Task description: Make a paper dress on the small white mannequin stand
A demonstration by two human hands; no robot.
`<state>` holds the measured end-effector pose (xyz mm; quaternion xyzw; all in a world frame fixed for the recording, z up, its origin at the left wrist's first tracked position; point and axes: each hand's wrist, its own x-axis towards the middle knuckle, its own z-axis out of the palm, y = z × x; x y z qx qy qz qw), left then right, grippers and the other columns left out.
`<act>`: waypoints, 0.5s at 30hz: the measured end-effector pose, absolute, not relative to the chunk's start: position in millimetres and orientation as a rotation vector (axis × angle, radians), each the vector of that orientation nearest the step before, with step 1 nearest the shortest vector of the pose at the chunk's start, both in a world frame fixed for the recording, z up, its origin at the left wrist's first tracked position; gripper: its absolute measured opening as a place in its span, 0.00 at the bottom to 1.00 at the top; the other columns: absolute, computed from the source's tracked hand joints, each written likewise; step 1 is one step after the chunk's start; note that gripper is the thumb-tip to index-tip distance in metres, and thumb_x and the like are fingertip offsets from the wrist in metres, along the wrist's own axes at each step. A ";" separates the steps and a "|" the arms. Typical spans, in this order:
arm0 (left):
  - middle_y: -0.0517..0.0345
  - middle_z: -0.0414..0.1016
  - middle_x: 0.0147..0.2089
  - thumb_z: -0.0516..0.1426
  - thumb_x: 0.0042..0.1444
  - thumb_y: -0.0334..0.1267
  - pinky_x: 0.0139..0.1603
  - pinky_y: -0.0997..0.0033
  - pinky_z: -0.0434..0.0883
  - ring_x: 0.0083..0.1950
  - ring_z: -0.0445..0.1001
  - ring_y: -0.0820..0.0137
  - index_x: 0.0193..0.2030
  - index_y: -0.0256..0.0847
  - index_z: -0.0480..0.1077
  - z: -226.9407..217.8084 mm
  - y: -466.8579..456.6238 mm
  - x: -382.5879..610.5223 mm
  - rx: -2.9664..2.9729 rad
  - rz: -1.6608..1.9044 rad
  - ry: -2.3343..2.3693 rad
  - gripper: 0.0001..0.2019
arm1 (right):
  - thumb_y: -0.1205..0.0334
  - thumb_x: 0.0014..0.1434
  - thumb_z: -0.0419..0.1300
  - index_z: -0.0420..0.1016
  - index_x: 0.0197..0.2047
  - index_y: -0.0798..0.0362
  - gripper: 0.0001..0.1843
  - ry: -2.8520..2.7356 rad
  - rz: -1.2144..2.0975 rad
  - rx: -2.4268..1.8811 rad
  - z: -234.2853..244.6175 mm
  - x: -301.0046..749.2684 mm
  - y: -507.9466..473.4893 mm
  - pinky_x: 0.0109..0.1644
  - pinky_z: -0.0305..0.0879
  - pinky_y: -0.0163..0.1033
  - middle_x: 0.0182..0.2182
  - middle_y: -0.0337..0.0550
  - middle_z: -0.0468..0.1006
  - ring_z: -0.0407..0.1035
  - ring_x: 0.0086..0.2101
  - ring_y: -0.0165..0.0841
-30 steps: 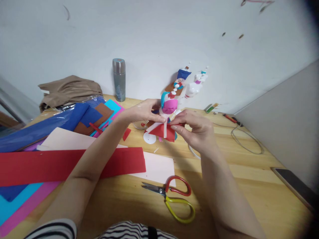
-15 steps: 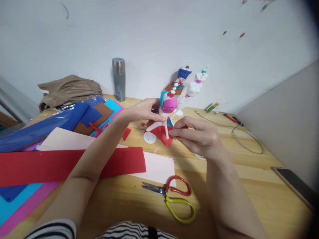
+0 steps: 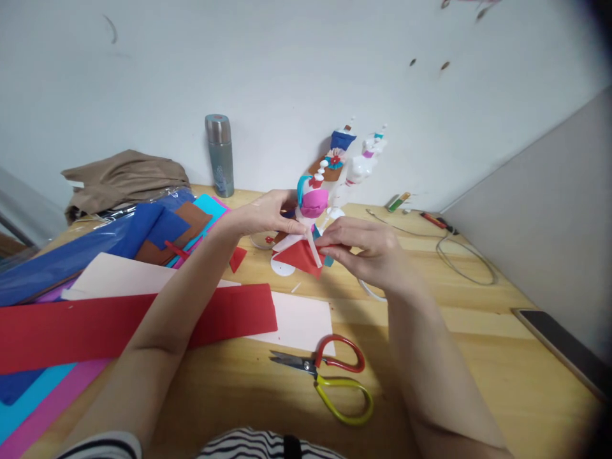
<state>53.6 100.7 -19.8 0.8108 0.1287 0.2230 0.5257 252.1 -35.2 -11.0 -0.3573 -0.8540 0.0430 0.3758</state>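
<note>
My left hand point(image 3: 268, 213) is closed around a small craft doll point(image 3: 314, 201) with a magenta and turquoise head part and white beads on top. White legs stick out below it. Red paper point(image 3: 300, 256) hangs behind the legs. My right hand point(image 3: 368, 247) pinches the red paper's edge beside one leg, fingertips close together. Two similar figures, one with a blue top point(image 3: 342, 139) and one mostly white point(image 3: 362, 167), stand behind. A white disc point(image 3: 282, 266) lies under the doll. Scissors point(image 3: 308, 365) with red and yellow handles lie spread in front.
A long red paper strip point(image 3: 234, 312) lies over pale sheets at left, near coloured paper and a brown cloth point(image 3: 129, 182). A steel flask point(image 3: 220, 156) stands by the wall. On the right are a grey cable point(image 3: 442, 258), a screwdriver-like tool point(image 3: 433, 220) and a phone point(image 3: 559, 347).
The whole view has shifted slightly left. My right hand has moved up a little against the leg, and the red paper shows more widely behind the legs. Both hands keep their holds.
</note>
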 end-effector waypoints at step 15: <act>0.54 0.78 0.43 0.70 0.44 0.44 0.47 0.71 0.70 0.47 0.75 0.66 0.43 0.39 0.71 -23.8 106.5 54.4 1.904 0.526 0.318 0.21 | 0.67 0.62 0.63 0.77 0.34 0.47 0.06 -2.134 0.250 -0.873 -8.4 255.5 -36.2 0.31 0.69 0.38 0.28 0.37 0.79 0.72 0.27 0.29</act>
